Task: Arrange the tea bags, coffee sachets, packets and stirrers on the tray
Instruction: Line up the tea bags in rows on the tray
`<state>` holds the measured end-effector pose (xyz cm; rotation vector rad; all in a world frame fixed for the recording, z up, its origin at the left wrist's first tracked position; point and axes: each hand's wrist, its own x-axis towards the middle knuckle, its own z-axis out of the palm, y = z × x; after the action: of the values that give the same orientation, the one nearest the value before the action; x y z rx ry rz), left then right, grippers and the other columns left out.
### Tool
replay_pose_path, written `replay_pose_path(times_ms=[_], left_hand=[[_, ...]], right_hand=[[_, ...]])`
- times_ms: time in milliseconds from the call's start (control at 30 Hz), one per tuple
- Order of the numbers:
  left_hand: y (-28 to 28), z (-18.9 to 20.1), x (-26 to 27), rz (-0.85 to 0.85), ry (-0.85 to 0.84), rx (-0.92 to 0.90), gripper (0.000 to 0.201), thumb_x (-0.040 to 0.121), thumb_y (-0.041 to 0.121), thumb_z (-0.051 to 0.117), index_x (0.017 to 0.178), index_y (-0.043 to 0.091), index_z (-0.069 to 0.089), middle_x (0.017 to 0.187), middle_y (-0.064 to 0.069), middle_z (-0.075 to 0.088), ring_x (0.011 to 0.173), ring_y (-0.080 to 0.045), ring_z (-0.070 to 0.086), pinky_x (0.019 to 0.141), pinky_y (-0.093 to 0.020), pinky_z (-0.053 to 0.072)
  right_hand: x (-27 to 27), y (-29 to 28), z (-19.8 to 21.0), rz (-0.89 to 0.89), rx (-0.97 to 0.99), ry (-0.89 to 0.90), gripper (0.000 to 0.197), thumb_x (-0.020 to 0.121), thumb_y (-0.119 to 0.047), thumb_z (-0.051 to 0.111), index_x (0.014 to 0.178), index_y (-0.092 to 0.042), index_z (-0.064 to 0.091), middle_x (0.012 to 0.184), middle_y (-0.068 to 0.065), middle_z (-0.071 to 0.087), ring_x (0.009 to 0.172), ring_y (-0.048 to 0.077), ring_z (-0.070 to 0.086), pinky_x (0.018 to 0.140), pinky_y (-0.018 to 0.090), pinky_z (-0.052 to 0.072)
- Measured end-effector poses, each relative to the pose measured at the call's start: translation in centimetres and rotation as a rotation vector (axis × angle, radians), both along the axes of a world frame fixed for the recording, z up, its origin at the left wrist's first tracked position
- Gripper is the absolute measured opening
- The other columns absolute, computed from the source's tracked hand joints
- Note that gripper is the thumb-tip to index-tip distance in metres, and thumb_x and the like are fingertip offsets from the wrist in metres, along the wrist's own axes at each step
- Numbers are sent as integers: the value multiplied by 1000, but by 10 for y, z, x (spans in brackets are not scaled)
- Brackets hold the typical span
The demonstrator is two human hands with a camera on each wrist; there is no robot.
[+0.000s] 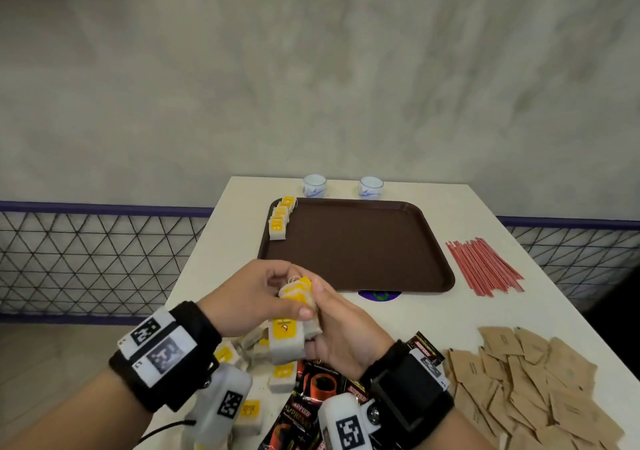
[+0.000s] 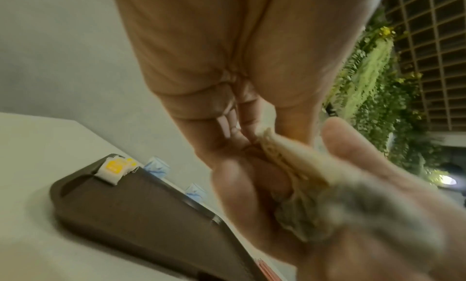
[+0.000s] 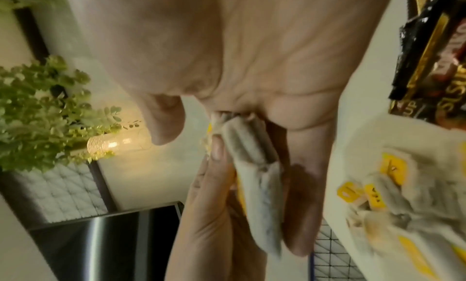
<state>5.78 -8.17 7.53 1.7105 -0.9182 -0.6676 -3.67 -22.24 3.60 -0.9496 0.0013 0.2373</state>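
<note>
Against a mottled grey wall, white table [image 1: 408, 314] (netted railings [image 1: 86, 262] flanking) bears brown tray [image 1: 360, 245].

The brown tray [image 1: 360, 245] lies mostly bare; only a row of tea bags [image 1: 281, 217] lines its far-left edge. 2 cups [image 1: 314, 185] stand just behind its far rim. To the right, red stirrers [image 1: 485, 266] lie fanned on the table [image 1: 450, 311]. Near the front edge, loose tea bags [image 1: 282, 377], black coffee sachets [image 1: 311, 390] and brown packets [image 1: 526, 380] crowd the surface. A bare strip of table runs left of the tray.
</note>
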Motion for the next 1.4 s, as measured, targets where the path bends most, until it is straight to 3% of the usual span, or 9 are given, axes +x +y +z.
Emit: replay_pose_path(times_ms=[133,300,467,667,800,900,1133,1300,1400], left_hand=[[-18,-5,8,169,-91,39,26,67,9,84,85,8,65,72,-1,66,64,-14,61,67,-41,53],[-38,-3,13,229,-175,77,34,64,28,87,86,15,65,74,-8,68,58,-11,59,57,-39,53],[-47,-4,23,275,-128,30,41,66,49,79,92,21,65,76,2,65,59,-6,55,58,-26,48],[-52,-6,32,166,-112,71,29,66,16,86,89,22,67,88,-7,69,66,-15,63,59,-26,53],[-63,-14,49,227,-78,18,22,65,14,86,76,17,67,73,-5,69,65,-17,62,66,-34,53],[-70,-20,54,234,-30,-21,18,68,12,84,75,10,67,74,-11,70,68,-20,64,72,-40,56],[-64,-26,84,264,282,-176,43,40,38,94,65,18,65,76,-10,68,71,-16,64,64,-23,57],[-60,-48,154,450,46,48,28,67,7,84,85,1,63,73,-12,65,70,-18,60,74,-30,48],[-64,-78,196,539,-131,294,19,72,9,81,84,6,67,73,-6,65,71,-18,59,79,-31,45]], right_hand=[[2,-8,-1,-8,160,-33,57,93,-23,56,145,-31,34,143,14,49,105,42,62,79,53,57],[8,-22,-5,-120,44,-84,73,80,8,60,144,-20,36,132,16,56,100,36,65,81,42,56],[14,-37,2,-235,3,-24,57,80,6,61,132,-11,49,117,14,62,97,26,67,78,35,57],[25,-55,10,-283,27,33,40,91,-7,57,130,-10,49,114,15,66,101,26,67,79,36,57],[40,-64,11,-346,54,81,29,98,-9,46,125,-2,51,118,25,63,107,35,62,78,40,59],[51,-73,10,-395,59,122,25,101,-5,40,122,2,51,113,29,64,96,34,67,71,40,60],[60,-95,2,-468,54,219,22,101,-5,42,117,3,54,101,28,63,84,36,70,71,42,61],[57,-113,-5,-493,4,245,22,101,-6,43,118,1,54,102,28,63,90,38,68,72,42,61],[54,-119,-7,-487,-23,252,20,100,-6,44,115,-2,56,102,27,63,89,38,68,71,41,61]])
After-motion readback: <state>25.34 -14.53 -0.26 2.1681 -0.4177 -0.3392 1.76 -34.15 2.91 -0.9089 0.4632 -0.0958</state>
